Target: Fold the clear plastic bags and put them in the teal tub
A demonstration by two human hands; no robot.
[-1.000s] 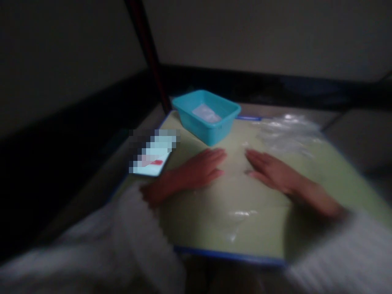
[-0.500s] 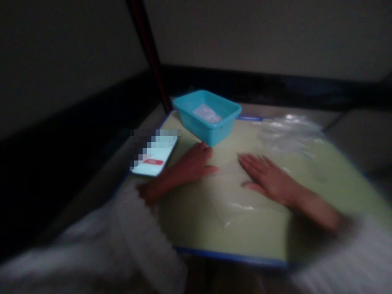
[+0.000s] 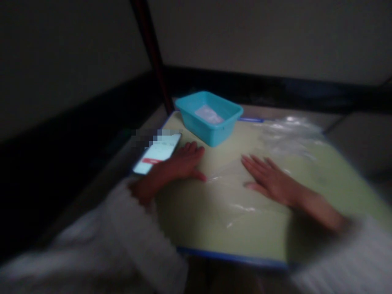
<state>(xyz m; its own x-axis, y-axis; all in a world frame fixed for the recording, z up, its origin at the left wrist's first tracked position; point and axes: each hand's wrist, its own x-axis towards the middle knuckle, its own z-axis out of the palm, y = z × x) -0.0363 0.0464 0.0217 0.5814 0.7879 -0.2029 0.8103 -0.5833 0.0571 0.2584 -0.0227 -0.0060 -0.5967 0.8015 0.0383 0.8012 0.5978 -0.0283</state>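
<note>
A clear plastic sheet or bag lies flat on a pale green board with blue edges. My right hand rests flat on the plastic, fingers stretched out. My left hand lies palm down on the board at the plastic's left edge, fingers extended toward a lit phone. The thumb touches the plastic's corner. Both arms wear white knitted sleeves.
A turquoise plastic tub with something pale inside stands at the board's far edge. A heap of clear plastic bags lies at the far right. A dark pole rises behind the tub. Dark surroundings border the board.
My left hand has slid to the left, away from my right hand and toward the phone. The right hand has stayed flat on the plastic, shifting only slightly.
</note>
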